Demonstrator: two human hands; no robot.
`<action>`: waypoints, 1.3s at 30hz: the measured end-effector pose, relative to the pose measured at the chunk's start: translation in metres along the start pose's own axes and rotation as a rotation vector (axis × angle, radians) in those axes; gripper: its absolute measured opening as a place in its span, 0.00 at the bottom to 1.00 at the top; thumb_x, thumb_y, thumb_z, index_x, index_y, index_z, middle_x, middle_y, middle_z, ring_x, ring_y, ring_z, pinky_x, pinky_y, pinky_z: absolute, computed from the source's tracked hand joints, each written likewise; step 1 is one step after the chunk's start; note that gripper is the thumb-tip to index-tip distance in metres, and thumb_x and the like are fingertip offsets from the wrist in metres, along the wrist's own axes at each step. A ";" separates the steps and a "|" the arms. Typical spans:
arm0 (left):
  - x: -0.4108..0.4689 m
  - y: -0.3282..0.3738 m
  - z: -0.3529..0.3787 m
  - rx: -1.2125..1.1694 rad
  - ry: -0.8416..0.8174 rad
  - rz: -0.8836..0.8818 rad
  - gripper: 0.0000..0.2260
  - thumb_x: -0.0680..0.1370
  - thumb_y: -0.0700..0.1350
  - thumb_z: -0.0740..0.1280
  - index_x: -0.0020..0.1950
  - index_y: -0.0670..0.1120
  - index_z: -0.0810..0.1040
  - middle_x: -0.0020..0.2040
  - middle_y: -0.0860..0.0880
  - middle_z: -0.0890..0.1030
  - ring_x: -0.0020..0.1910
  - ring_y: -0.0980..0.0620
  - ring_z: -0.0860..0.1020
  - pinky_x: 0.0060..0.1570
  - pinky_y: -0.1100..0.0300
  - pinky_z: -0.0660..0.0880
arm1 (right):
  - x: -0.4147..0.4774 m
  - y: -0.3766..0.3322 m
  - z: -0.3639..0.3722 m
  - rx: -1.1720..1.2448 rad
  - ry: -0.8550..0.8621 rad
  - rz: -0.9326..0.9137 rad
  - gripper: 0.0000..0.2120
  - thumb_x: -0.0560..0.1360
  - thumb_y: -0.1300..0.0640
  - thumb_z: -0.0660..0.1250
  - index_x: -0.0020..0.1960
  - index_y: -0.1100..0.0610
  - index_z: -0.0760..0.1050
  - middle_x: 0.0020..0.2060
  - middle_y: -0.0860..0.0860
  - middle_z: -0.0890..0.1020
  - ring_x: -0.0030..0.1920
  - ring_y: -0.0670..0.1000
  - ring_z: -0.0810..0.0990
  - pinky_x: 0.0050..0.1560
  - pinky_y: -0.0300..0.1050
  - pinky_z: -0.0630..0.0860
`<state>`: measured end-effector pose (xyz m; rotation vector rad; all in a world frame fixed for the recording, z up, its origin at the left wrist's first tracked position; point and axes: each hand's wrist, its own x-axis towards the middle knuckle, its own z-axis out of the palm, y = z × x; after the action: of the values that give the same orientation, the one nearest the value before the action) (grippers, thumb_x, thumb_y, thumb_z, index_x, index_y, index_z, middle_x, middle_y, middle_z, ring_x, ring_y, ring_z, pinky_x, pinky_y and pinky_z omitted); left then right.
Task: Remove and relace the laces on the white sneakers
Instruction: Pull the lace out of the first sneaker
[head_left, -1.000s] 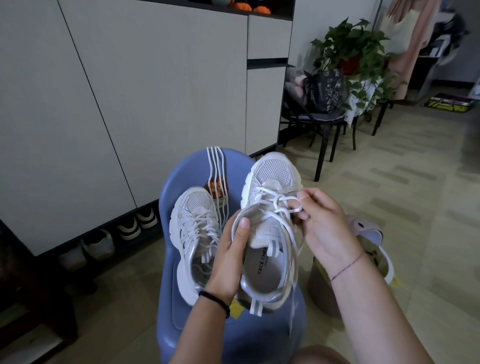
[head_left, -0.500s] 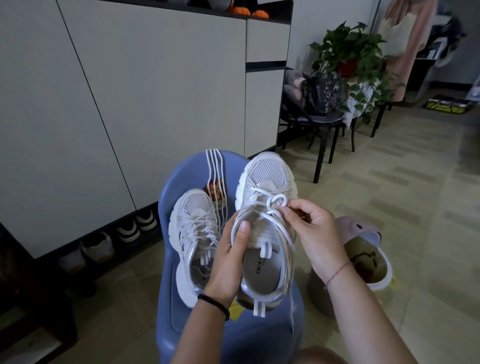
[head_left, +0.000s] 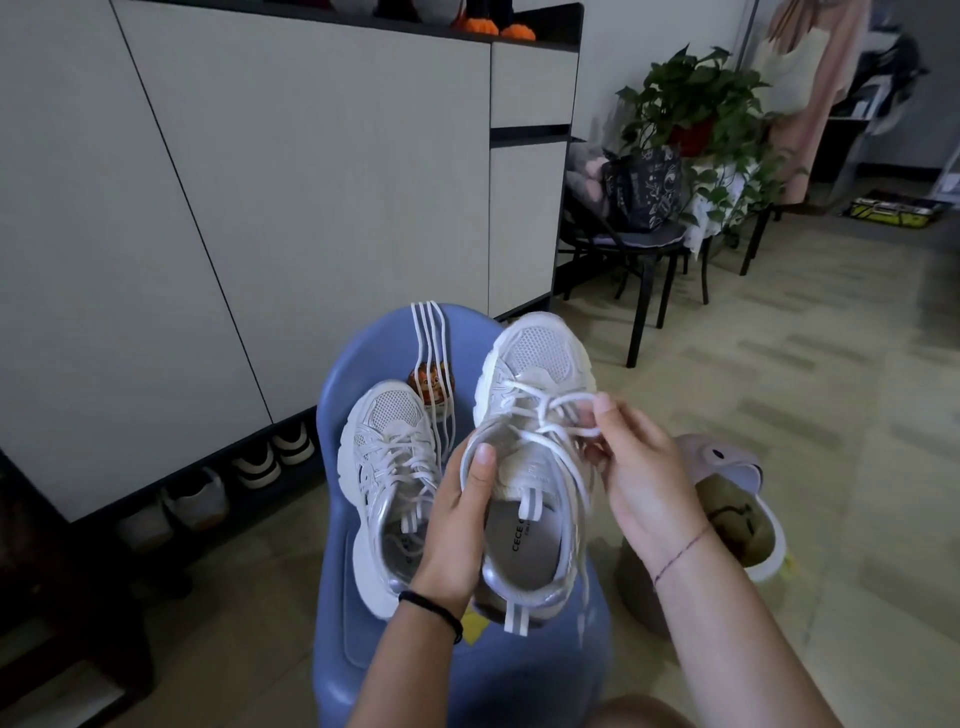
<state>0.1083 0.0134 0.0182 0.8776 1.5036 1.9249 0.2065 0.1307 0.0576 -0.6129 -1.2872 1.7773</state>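
The left hand (head_left: 457, 530) shows only its thumb; its fingers are hidden under the white mesh sneaker (head_left: 540, 358) it holds. On the right hand (head_left: 639, 478), the fingertips blur against the flat white lace (head_left: 563, 399), so whether they pinch it is unclear. The tongue's loop cuts off the insole print. The left wrist hides part of the second white mesh sneaker (head_left: 384, 431). The top edge crops the orange objects (head_left: 498, 27).
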 end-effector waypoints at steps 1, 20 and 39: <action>0.000 0.000 0.000 -0.022 0.009 -0.004 0.31 0.70 0.72 0.62 0.67 0.56 0.75 0.64 0.60 0.78 0.67 0.61 0.72 0.72 0.51 0.64 | -0.003 0.003 -0.001 -0.022 -0.058 -0.002 0.11 0.74 0.52 0.66 0.45 0.59 0.81 0.40 0.51 0.83 0.40 0.47 0.79 0.44 0.39 0.75; 0.001 0.001 -0.005 -0.066 0.033 -0.052 0.35 0.68 0.75 0.63 0.68 0.56 0.75 0.66 0.57 0.78 0.69 0.56 0.72 0.72 0.47 0.63 | 0.006 -0.006 -0.005 0.038 0.125 -0.149 0.11 0.82 0.62 0.55 0.42 0.58 0.70 0.28 0.48 0.80 0.31 0.46 0.78 0.32 0.35 0.72; 0.001 -0.001 -0.002 0.039 0.003 -0.058 0.26 0.72 0.69 0.61 0.66 0.59 0.74 0.62 0.64 0.78 0.64 0.66 0.73 0.70 0.56 0.65 | -0.007 0.008 0.004 -0.453 0.047 -0.090 0.04 0.76 0.56 0.68 0.44 0.55 0.81 0.36 0.49 0.84 0.37 0.45 0.82 0.39 0.37 0.75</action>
<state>0.1064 0.0130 0.0169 0.8384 1.5561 1.8623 0.2040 0.1216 0.0508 -0.8245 -1.6715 1.3948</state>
